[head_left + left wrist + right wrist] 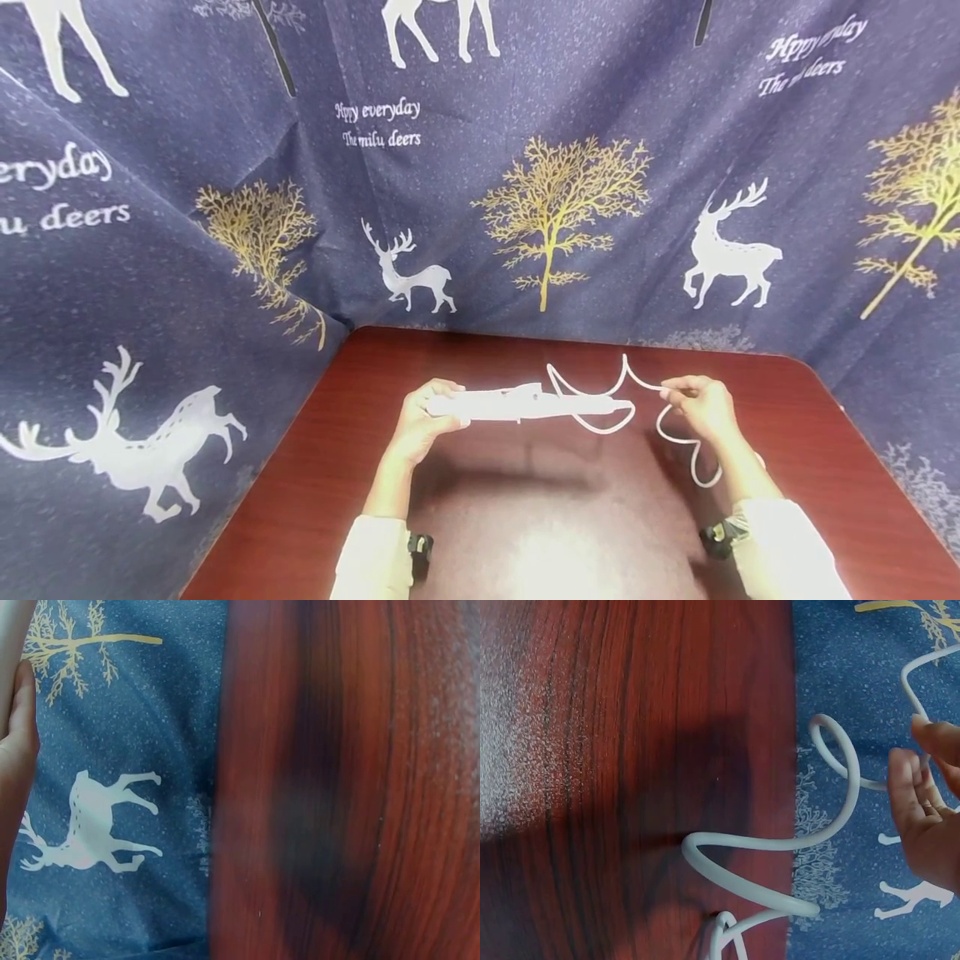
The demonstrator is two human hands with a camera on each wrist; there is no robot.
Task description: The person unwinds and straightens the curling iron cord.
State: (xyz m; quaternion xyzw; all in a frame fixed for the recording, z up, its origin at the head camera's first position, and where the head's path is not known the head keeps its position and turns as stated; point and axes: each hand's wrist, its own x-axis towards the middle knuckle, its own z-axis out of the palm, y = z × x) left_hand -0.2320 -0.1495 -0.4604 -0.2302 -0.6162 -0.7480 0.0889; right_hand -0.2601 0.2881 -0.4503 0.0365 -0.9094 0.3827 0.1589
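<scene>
Above the table, my left hand [422, 421] grips the left end of a long white corded device [517, 406]. Glare bleaches its surface, so its exact kind is unclear. A white cord [735, 841] leaves the device's right end and runs in loose bends to my right hand [705, 408], whose thumb and fingertips pinch it. Past that pinch, more cord hangs in coils below the right hand; its far end is hidden. In the left wrist view only the edge of the left hand [19, 765] and a strip of the device show.
A reddish-brown wooden table [315, 483] lies below both hands, with a bright glare spot near its front. Dark blue cloth [450, 192] printed with deer and trees hangs behind the table and along its sides. Both wrists wear small black cameras.
</scene>
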